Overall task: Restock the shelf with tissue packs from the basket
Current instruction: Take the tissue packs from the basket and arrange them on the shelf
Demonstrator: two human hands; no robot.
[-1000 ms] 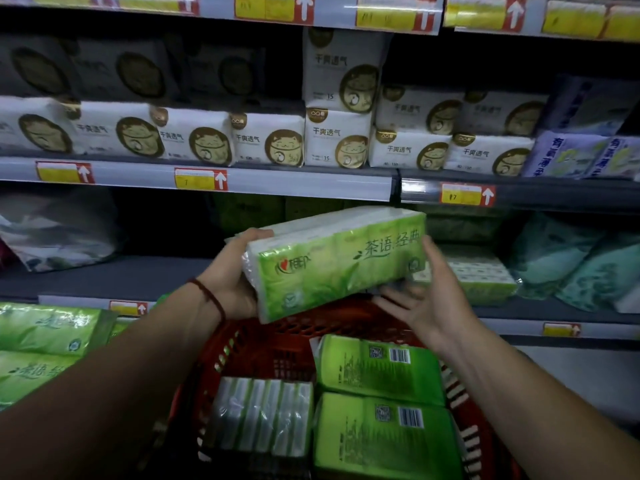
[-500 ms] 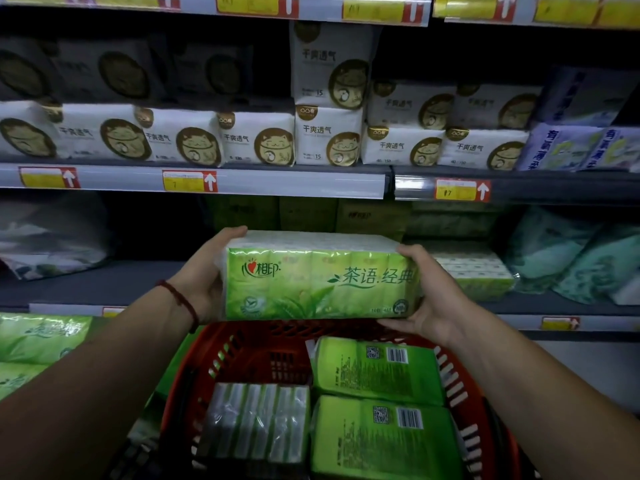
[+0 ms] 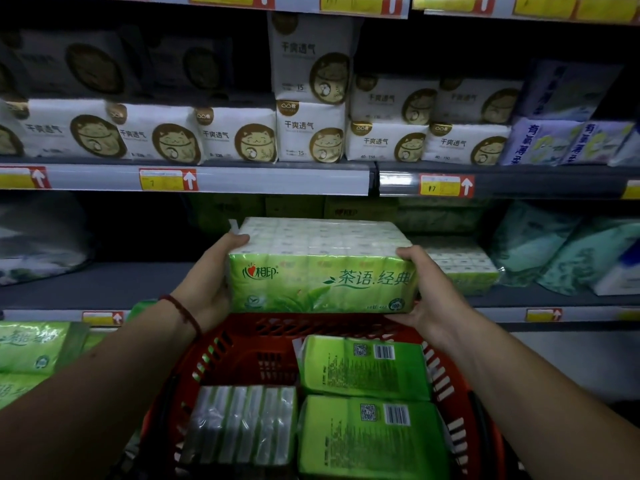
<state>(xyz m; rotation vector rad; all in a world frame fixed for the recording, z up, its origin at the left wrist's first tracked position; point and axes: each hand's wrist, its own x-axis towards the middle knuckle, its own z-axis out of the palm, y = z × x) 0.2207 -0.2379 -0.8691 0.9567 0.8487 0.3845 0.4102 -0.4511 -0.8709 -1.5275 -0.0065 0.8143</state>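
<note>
I hold a green tissue pack (image 3: 322, 271) level at the front edge of the middle shelf (image 3: 104, 282), above the red basket (image 3: 242, 344). My left hand (image 3: 211, 282) grips its left end, thumb on top. My right hand (image 3: 429, 289) grips its right end, fingers underneath. The basket holds three more packs: two green ones (image 3: 363, 368) (image 3: 370, 441) lying label side up and a clear-wrapped one (image 3: 242, 424) at the left. A matching pack (image 3: 460, 268) lies on the shelf just right of the held one.
White cat-print packs (image 3: 239, 136) fill the upper shelf. Teal soft packs (image 3: 554, 247) sit at the right of the middle shelf, a pale bag (image 3: 38, 237) at its left. Green packs (image 3: 31, 344) lie on the lower shelf at left. Boxes stand deep behind the held pack.
The held pack went from tilted to level and moved forward and down toward the middle shelf. Both hands shifted to grip its ends.
</note>
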